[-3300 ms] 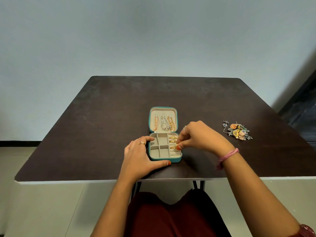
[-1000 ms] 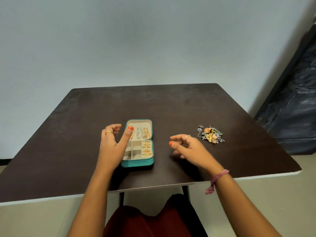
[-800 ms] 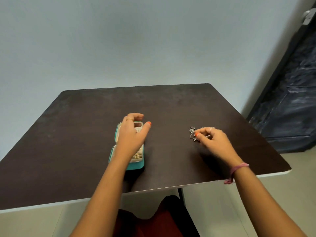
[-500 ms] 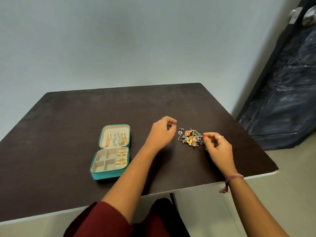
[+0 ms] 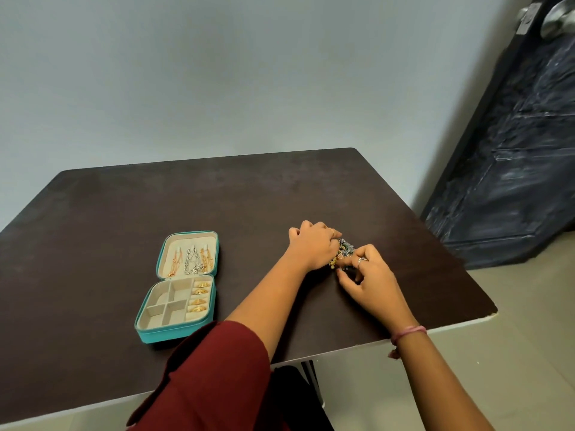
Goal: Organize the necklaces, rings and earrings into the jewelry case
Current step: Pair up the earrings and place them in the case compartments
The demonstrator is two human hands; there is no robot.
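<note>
A teal jewelry case (image 5: 174, 332) lies open on the dark table's left part. Necklaces (image 5: 193, 259) hang inside its raised lid, and several gold rings (image 5: 199, 297) fill the right column of its tray. To the right, a small pile of colourful earrings (image 5: 345, 248) lies between my two hands. My left hand (image 5: 314, 245) reaches across and covers the pile's left side, fingers curled onto it. My right hand (image 5: 368, 279) pinches at the pile's near edge with thumb and forefinger. Most of the pile is hidden.
The dark table (image 5: 124, 213) ends close to my right wrist at its front right corner (image 5: 493, 312). A dark door (image 5: 529, 150) stands to the right. A pale wall rises behind the table. My red sleeve (image 5: 217, 368) overhangs the front edge.
My right hand left the case's ring slots and went to the earring pile. My left hand let go of the case and crossed over to the pile too. The view swung right.
</note>
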